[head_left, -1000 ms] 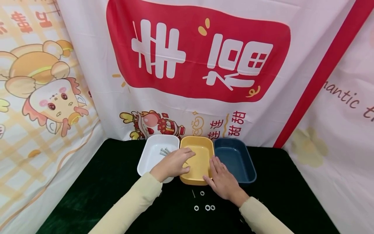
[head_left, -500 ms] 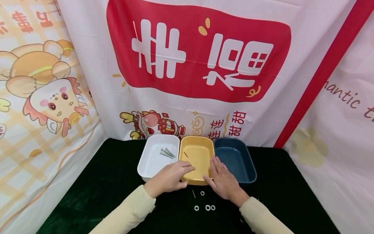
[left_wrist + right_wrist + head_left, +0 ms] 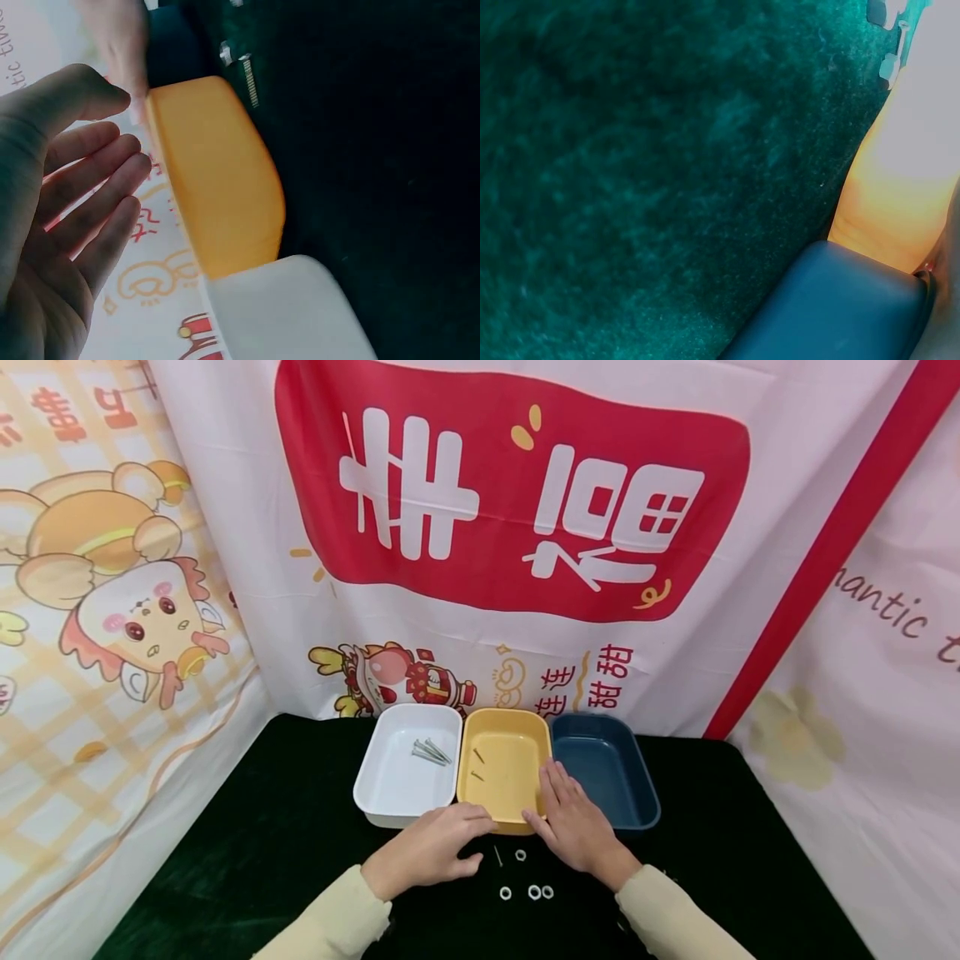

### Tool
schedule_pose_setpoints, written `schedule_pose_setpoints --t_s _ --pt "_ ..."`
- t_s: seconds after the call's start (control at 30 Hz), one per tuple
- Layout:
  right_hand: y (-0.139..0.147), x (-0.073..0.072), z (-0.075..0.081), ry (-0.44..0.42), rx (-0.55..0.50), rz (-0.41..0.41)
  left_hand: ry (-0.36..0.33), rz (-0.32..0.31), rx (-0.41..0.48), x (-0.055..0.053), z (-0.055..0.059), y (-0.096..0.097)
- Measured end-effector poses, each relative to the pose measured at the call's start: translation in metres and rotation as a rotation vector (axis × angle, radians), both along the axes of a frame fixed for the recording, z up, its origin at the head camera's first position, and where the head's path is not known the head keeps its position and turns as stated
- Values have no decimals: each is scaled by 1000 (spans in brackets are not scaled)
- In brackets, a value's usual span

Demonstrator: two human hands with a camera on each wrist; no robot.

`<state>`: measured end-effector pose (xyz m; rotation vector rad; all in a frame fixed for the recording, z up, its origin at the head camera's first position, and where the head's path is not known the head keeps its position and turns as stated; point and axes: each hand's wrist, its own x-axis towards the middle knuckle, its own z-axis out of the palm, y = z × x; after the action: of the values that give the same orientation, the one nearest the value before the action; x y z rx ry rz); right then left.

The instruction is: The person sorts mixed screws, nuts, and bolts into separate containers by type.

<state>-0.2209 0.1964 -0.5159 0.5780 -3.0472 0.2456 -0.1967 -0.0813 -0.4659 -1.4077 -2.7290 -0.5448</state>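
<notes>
My left hand [image 3: 431, 850] hovers by the front left corner of the yellow bin [image 3: 517, 727], fingers loosely bent. In the left wrist view nothing lies between the thumb and fingers of that hand [image 3: 82, 165]. My right hand [image 3: 573, 822] rests, fingers extended, over the adjoining rims of the yellow bin and the dark blue bin [image 3: 611, 768]. Two small screws [image 3: 477, 756] lie inside the yellow one. On the dark green cloth in front are another small screw [image 3: 497, 857] and several hex nuts [image 3: 534, 892].
The white bin [image 3: 386, 785] holds several longer screws [image 3: 431, 752] and stands left of the yellow one, all three bins side by side. Behind them hangs a printed white and red cloth [image 3: 510, 552], with more cloth hangings at both sides.
My left hand has drawn back from above the yellow bin toward its front left corner, uncovering the screws in the white bin and two small ones in the yellow. My right hand stays in place.
</notes>
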Motion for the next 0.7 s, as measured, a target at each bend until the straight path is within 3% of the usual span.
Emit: schedule_pose_setpoints --t_s 0.4,0.57,0.7 --pt "0 1 0 20 0 10 -145 1 -91 -5 -30 12" --pt "1 1 1 21 -3 15 -142 17 -152 -5 -40 19" --pt "1 1 1 24 -4 18 -92 30 -201 -3 -43 24"
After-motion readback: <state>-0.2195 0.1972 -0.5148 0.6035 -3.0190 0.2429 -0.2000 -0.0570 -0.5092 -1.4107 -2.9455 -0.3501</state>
